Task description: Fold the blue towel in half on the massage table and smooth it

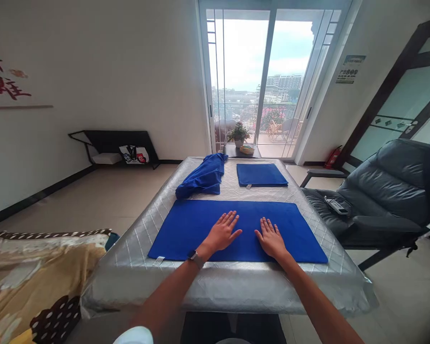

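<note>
- Blue towel lying flat on the silver quilted cover of the table, near edge closest to the body, both hands on top.
- Left hand: open, palm down, fingers spread, no grip.
- Right hand: open, palm down, fingers slightly spread, no grip.
- Black watch on the left wrist, just off the towel's surface: possible snag or drag on the pile if the wrist drops.
- Glossy cover under the towel: risk of sliding or rucking under uneven palm pressure.
- Crumpled blue towel just beyond, near the table's left edge: risk of a fall to the floor if brushed.
- Folded blue towel at the far end: risk of disturbance from a long reach.
- Black leather recliner beside the table: risk of a knock from a wide arm swing.
</note>
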Demonstrator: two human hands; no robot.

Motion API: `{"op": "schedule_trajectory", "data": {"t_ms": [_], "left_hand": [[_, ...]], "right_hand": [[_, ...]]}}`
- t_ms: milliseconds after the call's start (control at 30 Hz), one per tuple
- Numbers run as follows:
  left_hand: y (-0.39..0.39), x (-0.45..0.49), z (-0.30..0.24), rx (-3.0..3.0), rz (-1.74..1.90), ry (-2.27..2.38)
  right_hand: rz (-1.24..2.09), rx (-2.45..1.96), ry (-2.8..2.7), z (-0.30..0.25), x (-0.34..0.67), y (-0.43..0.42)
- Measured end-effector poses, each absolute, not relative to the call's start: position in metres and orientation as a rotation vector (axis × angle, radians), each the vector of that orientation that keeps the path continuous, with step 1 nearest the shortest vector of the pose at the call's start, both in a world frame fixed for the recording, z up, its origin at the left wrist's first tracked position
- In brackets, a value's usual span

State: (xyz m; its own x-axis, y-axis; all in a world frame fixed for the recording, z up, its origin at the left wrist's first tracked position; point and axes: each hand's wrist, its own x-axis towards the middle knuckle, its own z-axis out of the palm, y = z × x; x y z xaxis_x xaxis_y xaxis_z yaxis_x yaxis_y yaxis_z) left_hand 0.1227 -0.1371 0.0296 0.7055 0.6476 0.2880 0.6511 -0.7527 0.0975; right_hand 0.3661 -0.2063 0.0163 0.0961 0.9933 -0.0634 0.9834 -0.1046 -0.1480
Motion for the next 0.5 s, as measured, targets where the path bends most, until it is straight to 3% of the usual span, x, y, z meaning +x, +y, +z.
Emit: {"op": "schedule_trajectory", "data": {"t_ms": [200, 500], "left_hand": [[-0.144, 0.135, 0.005, -2.994, -0.345, -1.193], [-0.139, -0.061, -0.011, -2.4, -0.117, -2.08]], "right_hand": [[-0.018, -2.586, -1.84, -0.003, 0.478, -0.253], [-0.076, -2.551, -1.76, -0.023, 0.514, -0.27]]}}
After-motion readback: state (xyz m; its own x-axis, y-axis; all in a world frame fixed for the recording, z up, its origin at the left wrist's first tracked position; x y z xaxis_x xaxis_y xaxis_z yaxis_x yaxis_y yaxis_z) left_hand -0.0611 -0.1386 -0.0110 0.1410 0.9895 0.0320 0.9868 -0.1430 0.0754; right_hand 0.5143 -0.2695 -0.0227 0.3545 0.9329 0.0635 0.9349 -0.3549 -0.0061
